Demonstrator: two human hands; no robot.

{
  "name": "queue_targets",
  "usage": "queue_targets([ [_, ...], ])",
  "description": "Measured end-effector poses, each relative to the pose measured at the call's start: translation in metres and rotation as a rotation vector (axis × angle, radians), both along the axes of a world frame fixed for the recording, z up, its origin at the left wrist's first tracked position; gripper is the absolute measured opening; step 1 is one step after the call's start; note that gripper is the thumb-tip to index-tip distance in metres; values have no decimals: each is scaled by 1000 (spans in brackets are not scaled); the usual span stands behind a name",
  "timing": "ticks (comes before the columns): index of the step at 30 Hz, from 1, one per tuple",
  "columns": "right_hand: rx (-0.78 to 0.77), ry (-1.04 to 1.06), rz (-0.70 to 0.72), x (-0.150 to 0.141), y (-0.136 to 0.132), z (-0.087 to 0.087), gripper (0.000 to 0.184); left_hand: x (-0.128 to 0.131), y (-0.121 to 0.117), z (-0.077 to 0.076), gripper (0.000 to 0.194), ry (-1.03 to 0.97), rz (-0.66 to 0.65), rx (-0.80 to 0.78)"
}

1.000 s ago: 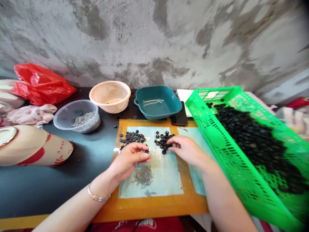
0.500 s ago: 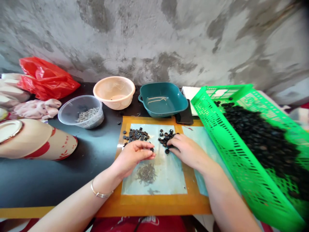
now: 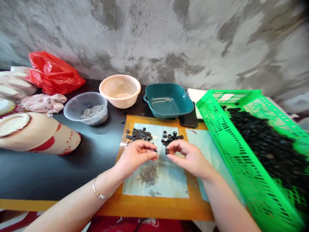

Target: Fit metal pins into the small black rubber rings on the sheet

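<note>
Left hand [image 3: 135,156] and right hand [image 3: 190,158] hang apart, fingertips just beside each other, above the near middle of the counter. Right thumb and forefinger pinch a small black ring [image 3: 167,151]; left fingertips close around a dark speck, too hidden to tell. A metal bangle [image 3: 100,192] circles the left wrist.

Beneath the hands lies an orange-bordered board [image 3: 154,206] topped with a pale blue sheet [image 3: 166,190]. Near its lower middle sits a small heap of metal pins [image 3: 147,175]. Two loose clusters of black rings [image 3: 138,134] [image 3: 172,137] lie toward its far edge, just past the fingertips.

Along the right edge, a tilted green plastic basket [image 3: 243,154] holds a dense mass of black rings [image 3: 267,145]. At the left edge, a cream ceramic vase with red patterns [image 3: 41,133] lies on its side.

Along the far edge stand a clear tub of pins [image 3: 86,109], a peach bowl [image 3: 120,91], a teal dish [image 3: 168,100] and a dark phone [image 3: 189,119]. A pink cloth [image 3: 43,103] and red plastic bag [image 3: 53,75] sit far left, before a stained concrete wall [image 3: 154,32].
</note>
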State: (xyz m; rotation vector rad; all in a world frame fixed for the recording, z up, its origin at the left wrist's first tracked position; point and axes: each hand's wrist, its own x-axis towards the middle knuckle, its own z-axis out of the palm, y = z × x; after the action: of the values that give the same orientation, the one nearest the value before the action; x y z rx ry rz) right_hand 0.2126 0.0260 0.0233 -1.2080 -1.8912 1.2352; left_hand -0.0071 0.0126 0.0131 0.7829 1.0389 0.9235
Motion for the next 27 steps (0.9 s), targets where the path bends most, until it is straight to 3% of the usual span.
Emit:
queue_targets([
  [4, -217, 331, -62, -14, -7, -9, 21, -1, -3, 6, 22, -35, 17, 41],
  [9, -347, 448, -64, -19, -6, -17, 23, -1, -5, 12, 22, -63, 26, 83],
  [19, -170, 322, -91, -23, -14, -11, 18, -1, -6, 10, 19, -84, 2, 141],
  [27, -136, 309, -87, -24, -13, -9, 20, -1, -6, 10, 18, -52, -10, 136],
])
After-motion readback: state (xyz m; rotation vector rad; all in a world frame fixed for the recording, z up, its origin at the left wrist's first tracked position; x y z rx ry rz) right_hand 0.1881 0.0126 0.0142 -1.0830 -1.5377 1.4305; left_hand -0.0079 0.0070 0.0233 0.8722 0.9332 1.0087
